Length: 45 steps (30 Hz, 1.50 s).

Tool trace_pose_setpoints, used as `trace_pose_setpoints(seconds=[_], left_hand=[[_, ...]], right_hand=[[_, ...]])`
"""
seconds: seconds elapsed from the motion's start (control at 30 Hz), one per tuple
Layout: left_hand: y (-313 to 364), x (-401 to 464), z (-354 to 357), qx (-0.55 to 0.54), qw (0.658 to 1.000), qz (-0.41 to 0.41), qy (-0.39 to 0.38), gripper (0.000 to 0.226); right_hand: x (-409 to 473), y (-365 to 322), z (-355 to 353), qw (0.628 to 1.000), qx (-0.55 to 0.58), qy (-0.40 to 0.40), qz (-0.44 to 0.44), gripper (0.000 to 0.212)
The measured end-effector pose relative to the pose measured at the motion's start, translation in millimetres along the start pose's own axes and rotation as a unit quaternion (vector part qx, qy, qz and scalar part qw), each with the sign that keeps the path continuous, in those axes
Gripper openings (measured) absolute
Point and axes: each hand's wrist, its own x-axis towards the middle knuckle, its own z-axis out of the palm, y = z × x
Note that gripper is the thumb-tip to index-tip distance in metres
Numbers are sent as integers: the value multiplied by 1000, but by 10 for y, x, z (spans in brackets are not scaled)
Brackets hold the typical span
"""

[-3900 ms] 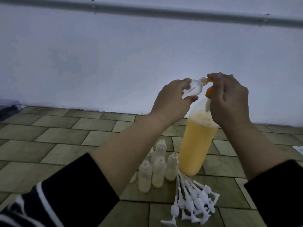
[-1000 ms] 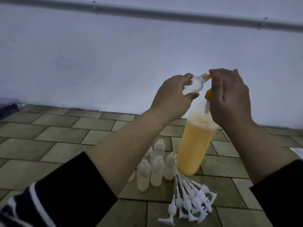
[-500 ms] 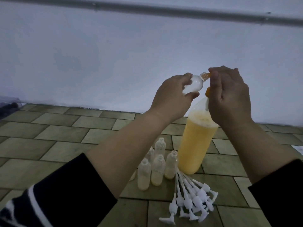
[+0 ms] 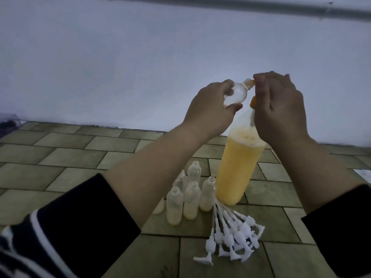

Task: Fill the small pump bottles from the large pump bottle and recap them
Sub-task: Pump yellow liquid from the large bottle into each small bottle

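My left hand point(image 4: 208, 109) grips a small clear bottle point(image 4: 96, 94), tilted with its open neck pointing right against the orange pump nozzle point(image 4: 253, 82). My right hand point(image 4: 281, 109) is curled over the orange pump head of the large bottle point(image 4: 237, 169), which stands on the floor full of yellow liquid. The pump head is mostly hidden under that hand. Below my left forearm stand several small open bottles point(image 4: 192, 199), each with a little yellow liquid at the bottom. A fan of white pump caps point(image 4: 232, 233) lies on the floor in front of them.
The floor is olive tile point(image 4: 70, 157) and runs back to a pale wall point(image 4: 140, 57). A dark object under clear plastic point(image 4: 8, 125) sits at the far left edge. A white scrap point(image 4: 364, 174) lies at the far right.
Both hands stay at the pump head with the small bottle at the nozzle. The small bottle's neck has tipped slightly higher, and the view has shifted a little.
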Motion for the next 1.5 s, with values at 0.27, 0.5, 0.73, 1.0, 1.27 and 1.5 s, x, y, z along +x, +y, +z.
trace_pose_setpoints(seconds=[0.27, 0.5, 0.73, 1.0, 1.27, 1.5], left_hand=[[-85, 14, -89, -51, 998, -24, -16, 36], [-320, -190, -473, -147, 984, -98, -8, 36], [-1009, -979, -871, -129, 960, -231, 93, 42], [-1676, -1705, -672, -72, 920, -382, 53, 49], [-1832, -1871, -443, -71, 923, -376, 35, 49], [-1602, -2092, -490, 1, 926, -351, 142, 63]], right_hand=[[143, -150, -198, 995, 13, -93, 18, 52], [141, -60, -351, 991, 16, -131, 28, 58], [91, 115, -256, 991, -15, -133, -8, 56], [132, 132, -236, 991, -28, -129, -21, 54], [90, 127, -198, 993, -27, -118, -3, 57], [85, 129, -191, 994, -11, -112, 0, 54]])
